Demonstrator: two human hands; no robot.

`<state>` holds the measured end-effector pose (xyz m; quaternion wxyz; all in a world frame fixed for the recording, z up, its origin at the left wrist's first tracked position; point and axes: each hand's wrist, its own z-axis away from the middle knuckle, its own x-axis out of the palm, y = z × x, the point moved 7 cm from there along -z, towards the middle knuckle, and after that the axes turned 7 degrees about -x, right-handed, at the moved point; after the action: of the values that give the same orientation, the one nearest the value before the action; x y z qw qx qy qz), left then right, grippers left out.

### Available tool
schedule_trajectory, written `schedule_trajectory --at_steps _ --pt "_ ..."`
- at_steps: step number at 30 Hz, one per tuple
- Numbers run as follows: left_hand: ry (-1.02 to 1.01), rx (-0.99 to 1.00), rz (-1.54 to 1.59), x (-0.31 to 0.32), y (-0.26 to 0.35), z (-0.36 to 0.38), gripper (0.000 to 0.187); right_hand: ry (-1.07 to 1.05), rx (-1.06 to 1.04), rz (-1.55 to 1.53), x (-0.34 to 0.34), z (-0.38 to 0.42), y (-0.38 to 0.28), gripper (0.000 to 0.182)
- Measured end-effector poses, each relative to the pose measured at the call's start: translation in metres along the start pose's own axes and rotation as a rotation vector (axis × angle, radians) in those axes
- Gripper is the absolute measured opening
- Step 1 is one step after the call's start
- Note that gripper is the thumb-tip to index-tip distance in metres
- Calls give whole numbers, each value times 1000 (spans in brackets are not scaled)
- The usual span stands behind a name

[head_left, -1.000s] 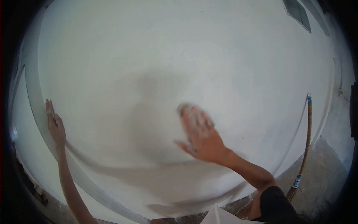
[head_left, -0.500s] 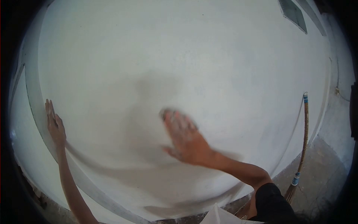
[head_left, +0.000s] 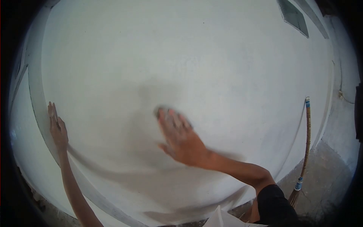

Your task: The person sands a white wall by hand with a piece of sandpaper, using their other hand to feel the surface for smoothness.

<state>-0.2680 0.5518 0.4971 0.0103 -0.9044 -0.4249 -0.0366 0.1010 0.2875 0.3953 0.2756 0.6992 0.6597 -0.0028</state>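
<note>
**White wall under a flat, rubbing right hand**

White wall fills almost the whole frame. At centre, the fingers of the right hand lie extended and pressed flat; a small grey pad or paper appears to sit beneath their tips, though motion blur prevents certainty. At the left edge, the left hand rests open, palm against the wall beside a grey trim strip.

Risks, as judged: uneven pressure may leave streaks or bare patches; the blurred pad could slip from under the fingers; the bracing palm may smudge the surface.

Surroundings: a broom leans at right, a vent sits upper right, neither obstructing the hand.
</note>
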Motion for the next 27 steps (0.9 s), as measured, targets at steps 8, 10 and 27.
schedule_trajectory --at_steps 8,10,27 --pt "-13 -6 -6 1 -4 1 50 224 -85 228 -67 -67 90 77" --pt "-3 21 -29 3 -6 0 49 273 -71 259 -84 -81 117 74" --pt "-8 106 40 7 -16 -1 50 193 280 103 -52 69 85 77"
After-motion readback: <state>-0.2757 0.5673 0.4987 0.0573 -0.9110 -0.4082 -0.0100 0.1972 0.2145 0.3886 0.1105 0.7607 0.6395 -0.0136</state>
